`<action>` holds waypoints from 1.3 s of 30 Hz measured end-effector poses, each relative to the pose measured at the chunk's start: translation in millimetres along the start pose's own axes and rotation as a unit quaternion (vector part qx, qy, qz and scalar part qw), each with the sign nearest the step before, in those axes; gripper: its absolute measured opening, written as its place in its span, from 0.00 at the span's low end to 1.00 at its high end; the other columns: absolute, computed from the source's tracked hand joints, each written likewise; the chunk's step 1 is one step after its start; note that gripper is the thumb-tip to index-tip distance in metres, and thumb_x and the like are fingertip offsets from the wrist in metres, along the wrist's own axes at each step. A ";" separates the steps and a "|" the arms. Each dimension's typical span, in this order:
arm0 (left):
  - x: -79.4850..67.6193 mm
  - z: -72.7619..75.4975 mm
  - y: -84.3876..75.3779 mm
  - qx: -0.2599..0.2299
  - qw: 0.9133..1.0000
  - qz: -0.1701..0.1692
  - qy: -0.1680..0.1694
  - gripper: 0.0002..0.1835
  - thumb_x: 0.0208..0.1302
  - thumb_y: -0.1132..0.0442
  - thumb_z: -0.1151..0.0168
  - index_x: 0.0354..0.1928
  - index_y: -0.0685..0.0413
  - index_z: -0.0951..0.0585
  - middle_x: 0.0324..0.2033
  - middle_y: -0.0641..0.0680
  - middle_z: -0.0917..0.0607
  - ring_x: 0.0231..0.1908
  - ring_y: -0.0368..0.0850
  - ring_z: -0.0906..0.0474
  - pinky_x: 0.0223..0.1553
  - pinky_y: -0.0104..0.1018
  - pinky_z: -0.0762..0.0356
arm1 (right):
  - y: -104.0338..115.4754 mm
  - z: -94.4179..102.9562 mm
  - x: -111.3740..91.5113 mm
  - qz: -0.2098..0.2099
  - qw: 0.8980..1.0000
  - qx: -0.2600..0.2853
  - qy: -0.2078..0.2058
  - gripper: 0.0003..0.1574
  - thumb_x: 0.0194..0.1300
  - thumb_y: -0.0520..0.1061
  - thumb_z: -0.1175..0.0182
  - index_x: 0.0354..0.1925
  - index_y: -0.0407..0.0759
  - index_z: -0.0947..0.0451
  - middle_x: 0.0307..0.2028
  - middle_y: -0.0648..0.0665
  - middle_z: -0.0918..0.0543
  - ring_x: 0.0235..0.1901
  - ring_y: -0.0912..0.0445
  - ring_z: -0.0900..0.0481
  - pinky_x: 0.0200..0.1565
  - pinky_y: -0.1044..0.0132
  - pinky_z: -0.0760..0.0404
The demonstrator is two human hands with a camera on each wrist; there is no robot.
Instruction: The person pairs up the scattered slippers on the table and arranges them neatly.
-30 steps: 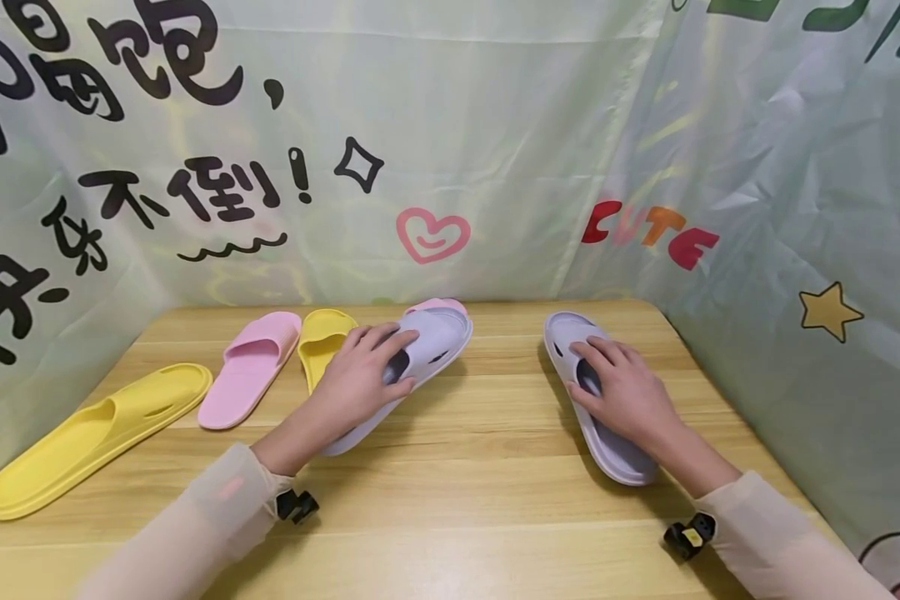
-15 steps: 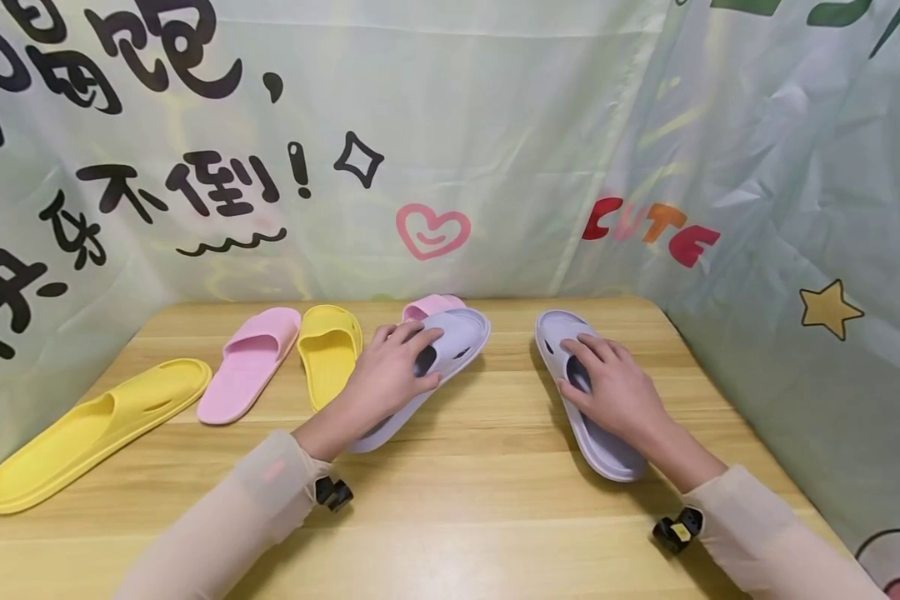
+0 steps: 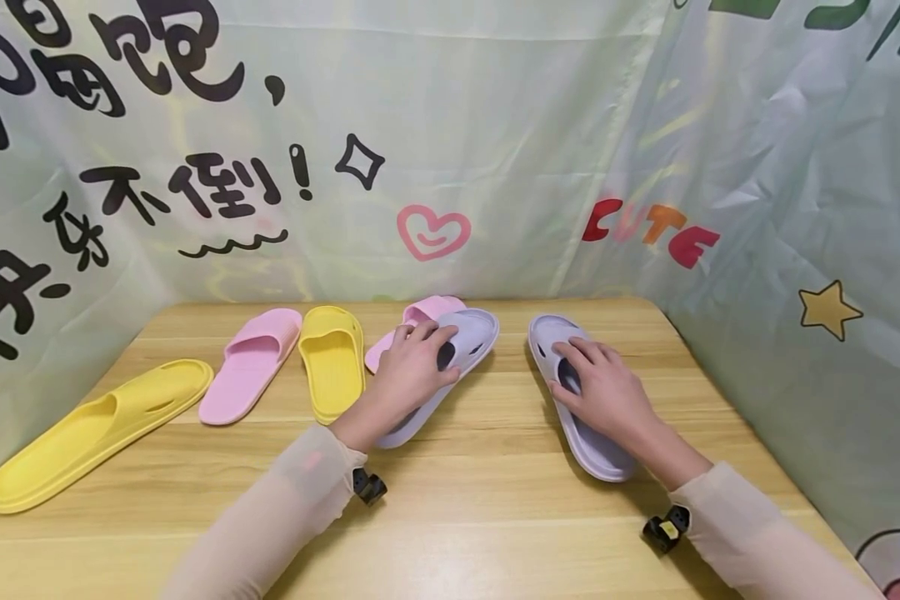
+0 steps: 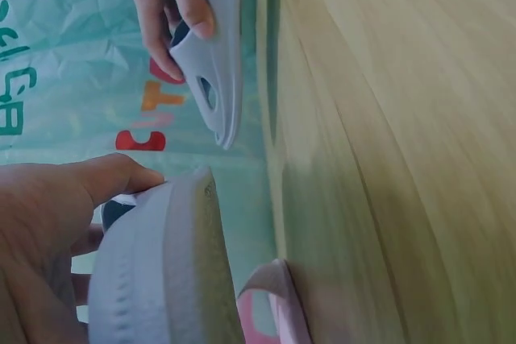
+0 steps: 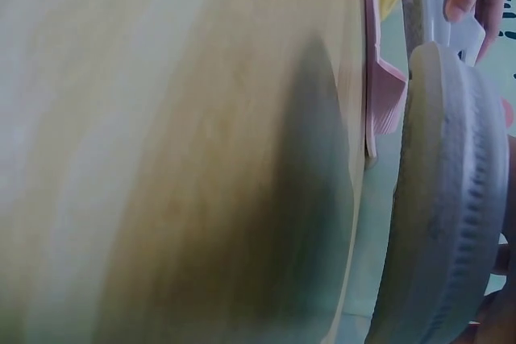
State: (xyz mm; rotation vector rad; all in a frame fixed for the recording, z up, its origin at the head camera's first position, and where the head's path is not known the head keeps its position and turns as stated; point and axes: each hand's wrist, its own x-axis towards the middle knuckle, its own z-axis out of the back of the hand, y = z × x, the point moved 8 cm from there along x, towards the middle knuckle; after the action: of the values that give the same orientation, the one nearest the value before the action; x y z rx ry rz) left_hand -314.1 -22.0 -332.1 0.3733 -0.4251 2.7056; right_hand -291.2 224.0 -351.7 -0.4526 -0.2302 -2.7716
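Observation:
Two lilac slippers lie on the wooden table [image 3: 495, 500]. My left hand [image 3: 416, 367] grips the strap of the left lilac slipper [image 3: 474, 332], fingers curled over the top and thumb on its side [image 4: 113, 179]. That slipper [image 4: 161, 279] lies slanted, toe toward the back right. My right hand [image 3: 598, 382] grips the strap of the right lilac slipper [image 3: 603, 446], fingers in its opening; the left wrist view shows this hand [image 4: 165, 2] pinching the slipper [image 4: 216, 54]. In the right wrist view the slipper's sole edge [image 5: 451, 199] fills the right side. A narrow gap separates the two toes.
A pink slipper [image 3: 420, 312] lies just behind the left lilac one. Further left are a small yellow slipper [image 3: 333, 362], another pink slipper [image 3: 247, 367] and a large yellow slipper [image 3: 90, 433]. Printed cloth [image 3: 757, 208] walls the table's back and right sides.
My left hand has slid its lilac slipper to the right, uncovering the pink one behind it. My right hand has drawn the other lilac slipper slightly left, narrowing the gap.

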 end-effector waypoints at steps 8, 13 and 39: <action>11.0 -13.1 -13.5 0.004 0.999 0.025 0.021 0.32 0.59 0.45 0.33 0.66 0.40 0.26 0.62 0.51 0.26 0.59 0.57 0.35 0.41 0.62 0.23 | 1.2 -4.7 4.9 -0.009 1.000 0.005 0.007 0.38 0.62 0.58 0.37 0.67 0.49 0.32 0.66 0.36 0.32 0.63 0.34 0.36 0.47 0.32 0.26; 16.0 -19.5 -25.1 0.030 0.999 0.018 0.032 0.31 0.59 0.44 0.33 0.64 0.39 0.25 0.60 0.51 0.26 0.58 0.56 0.34 0.39 0.63 0.24 | 1.4 -5.0 8.8 -0.003 1.000 0.007 0.001 0.38 0.62 0.57 0.37 0.66 0.48 0.31 0.65 0.36 0.31 0.61 0.33 0.34 0.49 0.32 0.27; 30.2 -51.4 -57.0 0.106 0.991 0.016 0.076 0.31 0.61 0.37 0.39 0.62 0.44 0.23 0.52 0.54 0.22 0.52 0.56 0.30 0.40 0.50 0.21 | 5.8 -14.4 7.6 -0.025 0.999 -0.017 0.035 0.37 0.62 0.57 0.37 0.66 0.46 0.29 0.62 0.34 0.29 0.59 0.30 0.32 0.45 0.32 0.25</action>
State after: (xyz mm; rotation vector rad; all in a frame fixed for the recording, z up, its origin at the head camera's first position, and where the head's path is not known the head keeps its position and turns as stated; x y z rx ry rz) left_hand -328.5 55.6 -356.2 0.2163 -0.1009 2.7935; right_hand -300.1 213.5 -362.0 -0.3621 -0.1795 -2.8393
